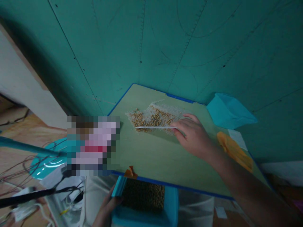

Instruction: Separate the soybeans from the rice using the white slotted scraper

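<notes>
My right hand [189, 134] reaches over the table [146, 154] and pinches one end of a thin white strip [153, 127], seen nearly edge-on. The strip lies along the near side of a spread of tan round beans [156, 116] mixed with small whitish grains [174, 110]. Below the table's front edge, my left hand [107, 205] grips the left wall of a blue plastic bin [174, 205]. Many beans [146, 195] lie inside the bin, under the table edge. The left fingertips are partly in shadow at the rim.
On the right stand a blue open container [227, 110], an orange cloth [234, 151] and a white paper piece [238, 138]. Orange tape [131, 172] sticks to the front edge. A green wall [153, 47] rises behind. Cables [26, 164] and a teal stool [49, 157] are at left.
</notes>
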Tool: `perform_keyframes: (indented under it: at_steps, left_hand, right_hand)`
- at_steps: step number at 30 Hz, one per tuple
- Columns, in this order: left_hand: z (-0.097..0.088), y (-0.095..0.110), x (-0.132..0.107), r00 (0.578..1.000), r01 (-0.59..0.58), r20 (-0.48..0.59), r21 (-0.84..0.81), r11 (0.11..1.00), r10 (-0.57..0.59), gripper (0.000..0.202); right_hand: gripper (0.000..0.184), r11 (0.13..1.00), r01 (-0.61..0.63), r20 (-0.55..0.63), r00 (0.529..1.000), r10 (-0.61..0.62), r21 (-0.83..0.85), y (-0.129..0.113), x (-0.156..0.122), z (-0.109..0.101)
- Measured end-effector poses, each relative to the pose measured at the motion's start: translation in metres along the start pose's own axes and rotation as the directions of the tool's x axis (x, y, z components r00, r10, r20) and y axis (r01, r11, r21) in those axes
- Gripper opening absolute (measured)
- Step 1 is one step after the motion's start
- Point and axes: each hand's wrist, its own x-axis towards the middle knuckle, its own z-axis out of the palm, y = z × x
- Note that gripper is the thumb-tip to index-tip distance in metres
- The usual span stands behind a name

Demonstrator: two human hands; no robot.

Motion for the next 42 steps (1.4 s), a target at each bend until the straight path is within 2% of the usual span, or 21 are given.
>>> perform_keyframes:
  at_steps: [3,6,15,20,23,30,36,42]
  left_hand:
    - [0.002,0.005,-0.003,0.999,0.024,0.041,-0.043,0.999,-0.022,0.034]
    - [0.004,0.011,-0.005,0.997,0.024,0.072,0.009,1.0,-0.025,0.027]
    - [0.01,0.016,-0.008,0.997,-0.001,0.079,0.0,1.0,0.001,0.023]
    - [0.01,0.019,-0.011,0.997,-0.059,0.045,0.05,0.997,0.057,0.007]
    - [0.011,0.019,-0.01,0.998,-0.046,0.05,0.036,0.998,0.045,0.012]
    - [0.014,0.019,-0.008,0.998,0.036,0.055,-0.034,0.999,-0.034,0.036]
    - [0.018,0.018,-0.01,0.992,0.025,0.128,-0.038,0.999,-0.02,0.027]
    - [0.033,0.019,-0.014,0.99,0.078,0.12,-0.06,0.995,-0.071,0.027]
  right_hand:
    - [0.014,1.0,0.001,0.006,1.0,-0.001,0.009,0.002,-0.004,-0.001]
    - [0.013,1.0,0.013,0.008,1.0,-0.013,0.023,0.002,-0.009,-0.003]
    - [0.015,0.997,0.029,0.058,0.998,-0.033,0.071,-0.014,-0.032,-0.023]
    - [0.016,0.99,0.014,0.089,0.996,-0.027,0.138,-0.016,-0.05,-0.037]
    - [0.015,0.991,-0.012,0.083,0.997,0.001,0.136,-0.011,-0.056,-0.042]
    - [0.014,0.996,-0.043,0.066,0.997,0.038,0.083,-0.011,-0.064,-0.046]
    - [0.013,0.997,-0.062,0.119,0.991,0.057,0.038,-0.015,-0.084,-0.056]
    - [0.016,0.999,-0.018,0.152,0.988,0.025,-0.045,-0.025,-0.106,-0.065]
